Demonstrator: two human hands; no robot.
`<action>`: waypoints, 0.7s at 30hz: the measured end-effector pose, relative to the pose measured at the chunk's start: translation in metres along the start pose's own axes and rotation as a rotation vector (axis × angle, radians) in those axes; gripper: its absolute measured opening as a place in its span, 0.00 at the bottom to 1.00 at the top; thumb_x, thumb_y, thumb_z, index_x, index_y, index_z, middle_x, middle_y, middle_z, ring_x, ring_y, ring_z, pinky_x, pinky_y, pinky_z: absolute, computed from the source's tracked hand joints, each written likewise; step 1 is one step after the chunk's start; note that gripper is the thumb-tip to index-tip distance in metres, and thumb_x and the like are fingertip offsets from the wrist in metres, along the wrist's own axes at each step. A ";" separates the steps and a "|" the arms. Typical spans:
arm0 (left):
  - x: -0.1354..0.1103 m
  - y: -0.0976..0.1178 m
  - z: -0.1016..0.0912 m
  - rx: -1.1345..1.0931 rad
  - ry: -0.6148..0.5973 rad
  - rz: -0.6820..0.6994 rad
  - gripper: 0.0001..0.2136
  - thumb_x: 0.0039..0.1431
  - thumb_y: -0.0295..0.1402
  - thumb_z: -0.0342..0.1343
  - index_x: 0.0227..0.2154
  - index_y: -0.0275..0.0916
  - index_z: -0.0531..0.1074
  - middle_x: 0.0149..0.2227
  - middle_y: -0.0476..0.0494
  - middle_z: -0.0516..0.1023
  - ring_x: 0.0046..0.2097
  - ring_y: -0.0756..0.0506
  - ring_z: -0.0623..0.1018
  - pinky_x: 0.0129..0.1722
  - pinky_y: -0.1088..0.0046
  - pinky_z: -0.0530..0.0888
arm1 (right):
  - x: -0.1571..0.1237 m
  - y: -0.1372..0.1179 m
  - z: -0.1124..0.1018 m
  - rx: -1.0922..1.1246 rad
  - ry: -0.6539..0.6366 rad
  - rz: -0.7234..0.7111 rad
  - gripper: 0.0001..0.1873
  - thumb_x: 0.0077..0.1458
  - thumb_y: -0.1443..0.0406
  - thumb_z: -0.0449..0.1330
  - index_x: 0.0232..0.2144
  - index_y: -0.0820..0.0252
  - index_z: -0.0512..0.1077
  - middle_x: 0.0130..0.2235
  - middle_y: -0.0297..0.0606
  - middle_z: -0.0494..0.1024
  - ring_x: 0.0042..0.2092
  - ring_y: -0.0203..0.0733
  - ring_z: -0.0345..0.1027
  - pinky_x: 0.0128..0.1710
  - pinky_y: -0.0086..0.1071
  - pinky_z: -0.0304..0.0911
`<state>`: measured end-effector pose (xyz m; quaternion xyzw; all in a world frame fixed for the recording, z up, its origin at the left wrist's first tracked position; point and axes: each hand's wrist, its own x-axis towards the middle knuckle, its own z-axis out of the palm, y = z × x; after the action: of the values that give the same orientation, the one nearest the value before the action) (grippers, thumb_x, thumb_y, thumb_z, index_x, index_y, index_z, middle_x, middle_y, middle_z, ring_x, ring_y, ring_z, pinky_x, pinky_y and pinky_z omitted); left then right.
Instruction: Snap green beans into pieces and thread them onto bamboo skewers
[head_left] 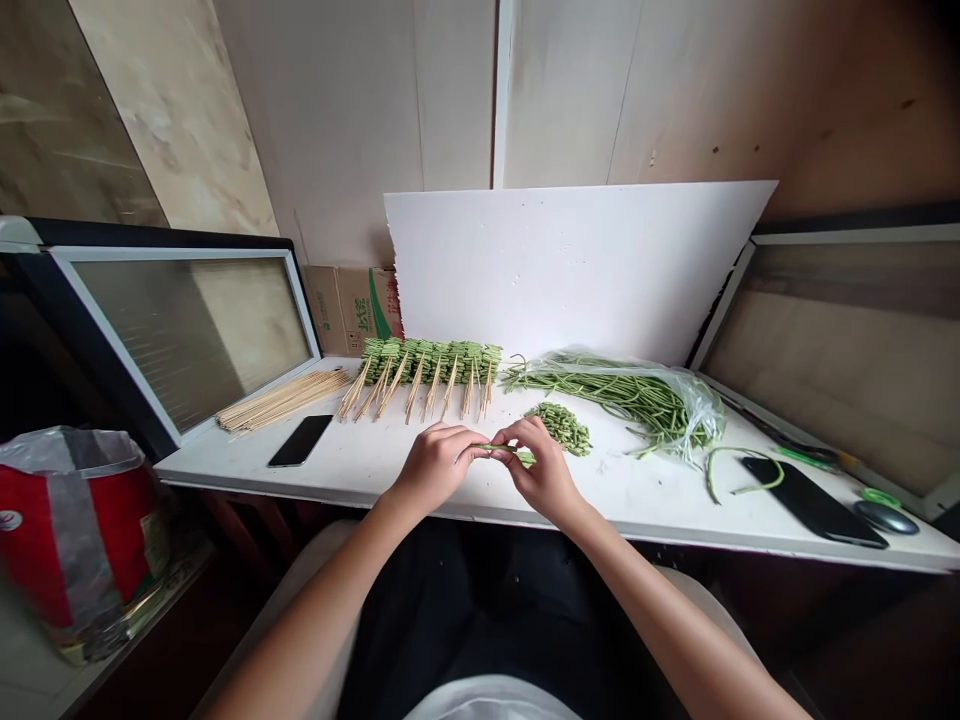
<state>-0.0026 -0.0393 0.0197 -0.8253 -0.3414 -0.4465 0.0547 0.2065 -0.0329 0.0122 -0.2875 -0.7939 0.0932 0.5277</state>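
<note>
My left hand (433, 462) and my right hand (541, 470) meet over the front of the white table (390, 470). Both are closed in a pinch on a thin skewer with green bean pieces (517, 455) held level between them. Just behind my right hand lies a small heap of cut green bean pieces (562, 425). Further back, a row of finished bean skewers (424, 370) lies side by side. A bundle of long green beans (622, 390) rests in a clear plastic bag to the right.
Bare bamboo skewers (281, 400) lie at the left beside a black phone (300, 440). Another phone (814, 500), a loose bean (739, 470) and small tools sit at the right. A white board (570, 265) leans on the wall. A red lined bin (71, 530) stands left.
</note>
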 end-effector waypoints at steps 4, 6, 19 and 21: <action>0.001 -0.001 -0.003 -0.032 0.008 -0.026 0.05 0.69 0.35 0.64 0.42 0.43 0.84 0.39 0.43 0.88 0.38 0.43 0.84 0.43 0.65 0.78 | 0.000 0.001 -0.001 -0.003 0.024 -0.008 0.05 0.69 0.60 0.63 0.39 0.53 0.76 0.36 0.40 0.80 0.42 0.50 0.68 0.44 0.44 0.66; 0.002 -0.001 -0.005 -0.045 0.026 -0.032 0.06 0.68 0.36 0.65 0.43 0.43 0.84 0.40 0.43 0.88 0.40 0.42 0.85 0.44 0.65 0.79 | 0.001 0.000 -0.004 -0.013 0.056 -0.010 0.05 0.69 0.61 0.63 0.39 0.53 0.76 0.36 0.40 0.81 0.42 0.50 0.68 0.43 0.44 0.66; 0.003 0.002 -0.007 0.045 -0.028 0.056 0.08 0.73 0.34 0.59 0.41 0.41 0.83 0.38 0.42 0.88 0.36 0.44 0.83 0.43 0.65 0.75 | 0.001 -0.003 0.000 0.008 0.011 -0.036 0.05 0.69 0.63 0.62 0.39 0.53 0.77 0.36 0.42 0.80 0.43 0.51 0.67 0.45 0.45 0.66; 0.003 0.001 -0.007 0.036 -0.060 0.060 0.09 0.73 0.33 0.58 0.39 0.41 0.83 0.37 0.43 0.87 0.35 0.45 0.82 0.44 0.64 0.73 | 0.000 -0.001 0.001 0.010 -0.005 -0.033 0.06 0.69 0.65 0.61 0.39 0.53 0.77 0.36 0.42 0.80 0.43 0.51 0.67 0.45 0.46 0.66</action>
<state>-0.0053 -0.0414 0.0261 -0.8471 -0.3258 -0.4134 0.0726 0.2054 -0.0340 0.0124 -0.2715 -0.7993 0.0892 0.5287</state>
